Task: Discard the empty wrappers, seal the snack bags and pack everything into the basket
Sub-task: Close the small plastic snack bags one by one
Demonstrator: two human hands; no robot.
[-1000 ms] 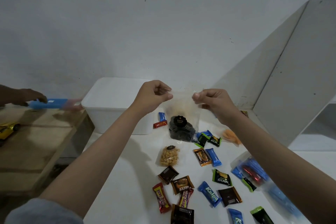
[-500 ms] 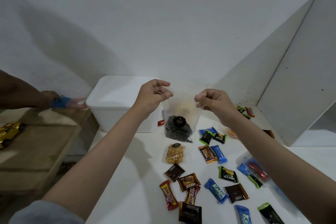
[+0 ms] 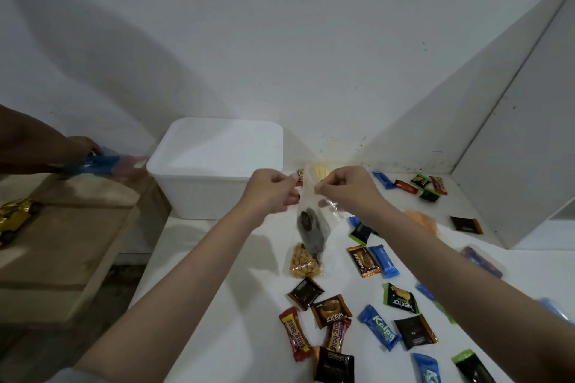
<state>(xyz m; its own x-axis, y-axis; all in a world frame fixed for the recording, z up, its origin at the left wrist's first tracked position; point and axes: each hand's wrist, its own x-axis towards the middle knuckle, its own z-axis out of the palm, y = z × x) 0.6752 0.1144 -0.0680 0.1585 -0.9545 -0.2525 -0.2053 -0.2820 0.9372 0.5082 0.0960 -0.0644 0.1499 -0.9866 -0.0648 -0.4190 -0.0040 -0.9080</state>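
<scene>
1. Centrally, a clear snack bag (image 3: 309, 227) of dark pieces hangs above the white counter (image 3: 217, 305), held up at its top edge.
2. Left hand (image 3: 270, 191): grip pinching the bag's top at its left side.
3. Right hand (image 3: 345, 188): grip pinching the bag's top at its right side, close to the left hand.
4. White basket (image 3: 214, 165): far left on the counter, just left of the hands.
5. Peanut bag (image 3: 304, 260): on the counter below the held bag.
6. Wrapped snacks: scattered near and right, among them a blue bar (image 3: 379, 327) and a red bar (image 3: 294, 333).
7. Another person's hand (image 3: 82, 149): far left, holding a blurred blue item (image 3: 99, 162).
</scene>
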